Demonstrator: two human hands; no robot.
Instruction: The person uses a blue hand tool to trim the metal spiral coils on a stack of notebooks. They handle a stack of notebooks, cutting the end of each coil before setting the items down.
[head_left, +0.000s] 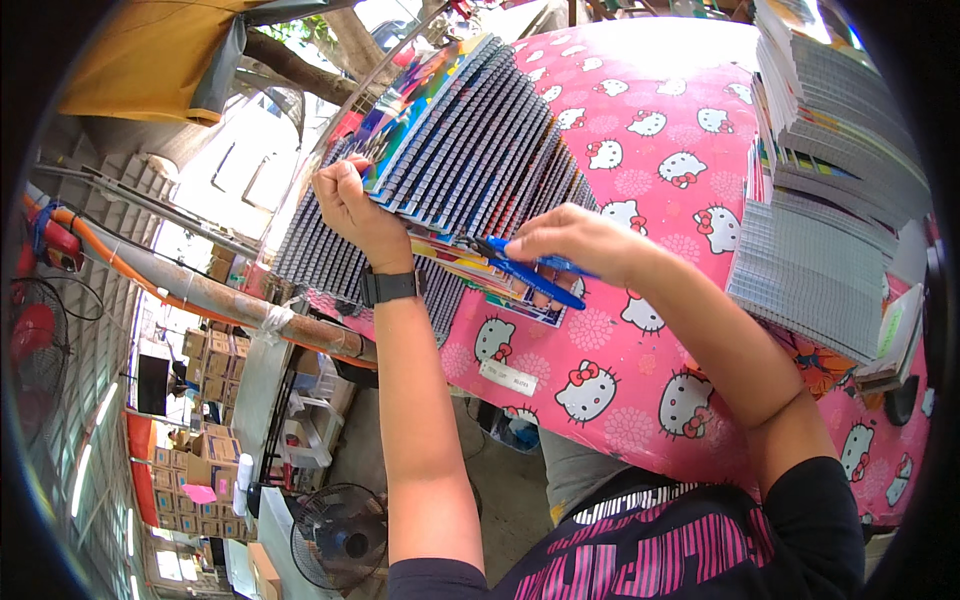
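Note:
My right hand [580,240] is closed around blue-handled pliers [545,285]. Their metal jaws are at the near edge of a tall stack of spiral-bound notebooks [480,130], by the wire bindings. My left hand [355,205], with a dark watch [392,287] at the wrist, pinches the corner of a colourful spiral-bound notebook on the stack's left side. Its fingertips are partly hidden. More notebooks [330,250] lie under and left of that hand, their bindings showing.
A pink table cover with cat faces [585,392] lies beneath. Tall paper and notebook stacks [815,260] stand at the right. A small white label strip [508,378] lies near the front edge. A rusty pipe with an orange hose [200,285], a fan [340,540] and cardboard boxes [210,450] are at the left.

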